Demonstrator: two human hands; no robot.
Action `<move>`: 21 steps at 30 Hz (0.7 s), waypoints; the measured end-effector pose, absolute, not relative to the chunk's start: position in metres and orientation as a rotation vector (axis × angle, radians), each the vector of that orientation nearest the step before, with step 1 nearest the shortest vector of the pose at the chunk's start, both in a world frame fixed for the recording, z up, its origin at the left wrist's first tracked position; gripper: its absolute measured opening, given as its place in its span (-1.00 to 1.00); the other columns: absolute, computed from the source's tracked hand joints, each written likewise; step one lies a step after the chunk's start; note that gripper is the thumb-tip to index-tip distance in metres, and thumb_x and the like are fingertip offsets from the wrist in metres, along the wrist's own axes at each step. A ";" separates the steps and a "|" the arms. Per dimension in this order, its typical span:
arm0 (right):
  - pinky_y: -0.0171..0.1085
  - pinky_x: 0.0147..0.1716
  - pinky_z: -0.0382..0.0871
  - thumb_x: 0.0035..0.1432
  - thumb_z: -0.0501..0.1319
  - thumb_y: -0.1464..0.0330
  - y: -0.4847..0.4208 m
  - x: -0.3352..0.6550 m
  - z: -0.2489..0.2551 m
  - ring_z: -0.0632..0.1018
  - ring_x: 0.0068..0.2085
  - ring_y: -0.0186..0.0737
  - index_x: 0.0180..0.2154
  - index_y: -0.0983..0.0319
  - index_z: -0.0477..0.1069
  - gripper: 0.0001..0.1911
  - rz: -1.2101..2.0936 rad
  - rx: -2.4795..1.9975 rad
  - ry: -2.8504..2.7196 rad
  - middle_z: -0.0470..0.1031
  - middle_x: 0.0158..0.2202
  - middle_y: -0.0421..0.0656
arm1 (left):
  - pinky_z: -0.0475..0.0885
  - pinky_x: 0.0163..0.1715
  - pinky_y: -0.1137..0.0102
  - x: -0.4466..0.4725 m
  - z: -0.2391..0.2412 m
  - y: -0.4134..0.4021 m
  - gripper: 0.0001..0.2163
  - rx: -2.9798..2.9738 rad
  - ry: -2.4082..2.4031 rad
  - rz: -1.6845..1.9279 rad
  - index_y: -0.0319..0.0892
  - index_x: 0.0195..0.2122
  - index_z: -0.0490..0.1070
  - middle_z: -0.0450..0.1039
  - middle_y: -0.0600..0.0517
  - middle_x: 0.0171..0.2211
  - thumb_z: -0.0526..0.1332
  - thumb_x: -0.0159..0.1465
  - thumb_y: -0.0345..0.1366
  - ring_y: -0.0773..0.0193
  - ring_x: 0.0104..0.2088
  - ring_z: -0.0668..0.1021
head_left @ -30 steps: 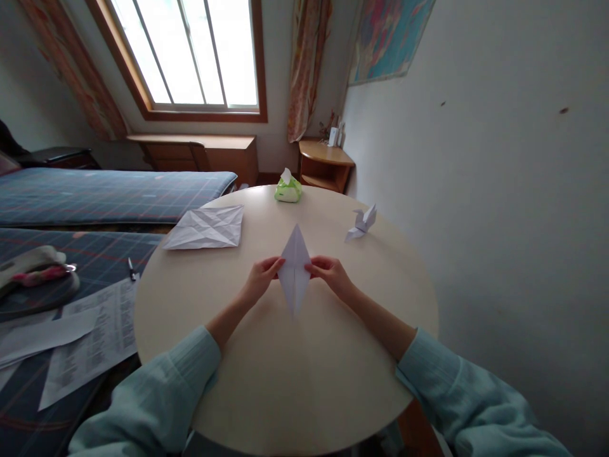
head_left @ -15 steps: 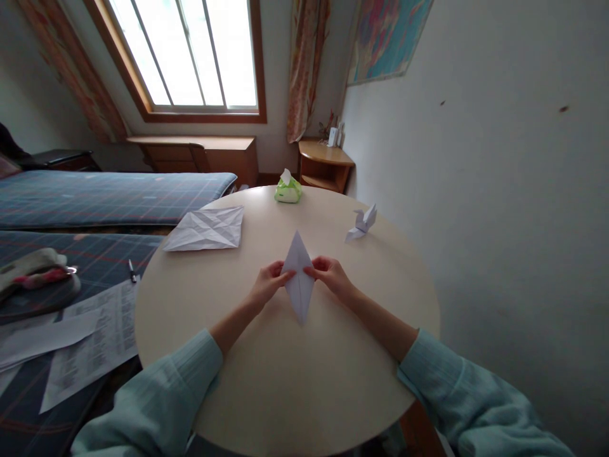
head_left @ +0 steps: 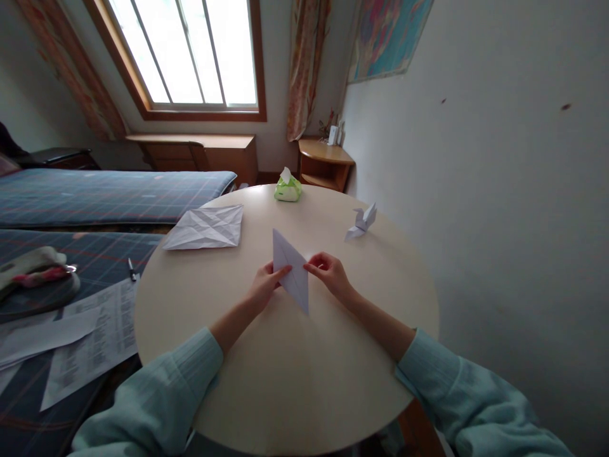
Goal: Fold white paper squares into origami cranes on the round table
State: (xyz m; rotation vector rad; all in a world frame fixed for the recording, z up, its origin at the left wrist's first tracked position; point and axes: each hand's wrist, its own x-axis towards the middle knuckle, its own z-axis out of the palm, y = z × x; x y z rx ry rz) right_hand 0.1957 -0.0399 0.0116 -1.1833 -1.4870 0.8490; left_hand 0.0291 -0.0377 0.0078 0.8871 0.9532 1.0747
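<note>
A white folded paper (head_left: 294, 282), shaped like a diamond, is held above the middle of the round table (head_left: 304, 381). My left hand (head_left: 265, 284) grips its left side, thumb on the front face and fingers behind. At the right edge of the paper, my right hand (head_left: 332, 273) is closed, with thumb and forefinger pinching the edge. A folded paper crane (head_left: 362, 222) stands at the table's right side. On the left lies a creased sheet of white paper (head_left: 209, 227).
A green tissue pack (head_left: 288, 189) sits at the table's far edge. Left of the table, a plaid bed (head_left: 118, 238) carries printed sheets (head_left: 95, 336), a pen (head_left: 132, 270) and a dark bag-like item (head_left: 40, 292). A white wall (head_left: 499, 209) rises on the right.
The folded paper has turned counter-clockwise, its top tip swinging left and its bottom tip slightly right and up. My right thumb has slid from its face to the edge.
</note>
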 end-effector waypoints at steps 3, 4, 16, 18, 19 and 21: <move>-0.34 -0.54 0.27 -0.18 0.25 0.08 -0.040 0.195 0.010 0.34 -0.54 -0.37 -0.52 0.25 0.33 -0.65 0.861 -1.186 -1.480 0.33 -0.57 -0.22 | 0.40 -0.34 0.38 0.030 0.008 -0.039 -0.65 0.910 0.928 1.061 -0.27 -0.30 0.42 0.50 -0.07 -0.34 0.35 -0.12 -0.24 0.26 -0.38 0.50; -0.34 -0.54 0.27 -0.18 0.26 0.09 -0.040 0.195 0.009 0.35 -0.53 -0.36 -0.51 0.25 0.33 -0.65 0.871 -1.185 -1.472 0.34 -0.57 -0.22 | 0.40 -0.33 0.38 0.030 0.009 -0.040 -0.65 0.918 0.918 1.059 -0.27 -0.31 0.42 0.50 -0.06 -0.35 0.35 -0.12 -0.24 0.26 -0.38 0.50; -0.33 -0.48 0.30 -0.13 0.25 0.17 -0.041 0.196 0.009 0.39 -0.46 -0.34 -0.40 0.22 0.40 -0.72 0.834 -1.120 -1.498 0.35 -0.50 -0.21 | 0.40 -0.26 0.33 0.031 0.003 -0.038 -0.63 0.917 0.881 1.029 -0.28 -0.35 0.44 0.51 -0.05 -0.39 0.37 -0.16 -0.20 0.24 -0.38 0.51; -0.34 -0.50 0.29 -0.11 0.24 0.18 -0.042 0.196 0.013 0.37 -0.46 -0.34 -0.45 0.22 0.39 -0.76 0.782 -1.107 -1.527 0.34 -0.47 -0.20 | 0.39 -0.27 0.34 0.031 0.000 -0.037 -0.64 0.916 0.880 1.022 -0.27 -0.37 0.44 0.51 -0.04 -0.41 0.38 -0.17 -0.19 0.25 -0.39 0.50; -0.34 -0.51 0.28 -0.09 0.24 0.20 -0.044 0.196 0.014 0.36 -0.47 -0.35 -0.48 0.22 0.37 -0.79 0.744 -1.098 -1.557 0.32 -0.47 -0.20 | 0.39 -0.27 0.34 0.031 -0.001 -0.037 -0.65 0.917 0.879 1.018 -0.27 -0.37 0.45 0.51 -0.04 -0.42 0.37 -0.17 -0.19 0.25 -0.40 0.50; -0.34 -0.52 0.26 -0.07 0.23 0.26 -0.047 0.195 0.018 0.34 -0.47 -0.36 -0.50 0.22 0.36 -0.84 0.636 -1.086 -1.639 0.30 -0.46 -0.20 | 0.39 -0.29 0.36 0.031 -0.001 -0.038 -0.65 0.923 0.874 1.013 -0.27 -0.37 0.45 0.51 -0.02 -0.44 0.37 -0.17 -0.19 0.27 -0.41 0.50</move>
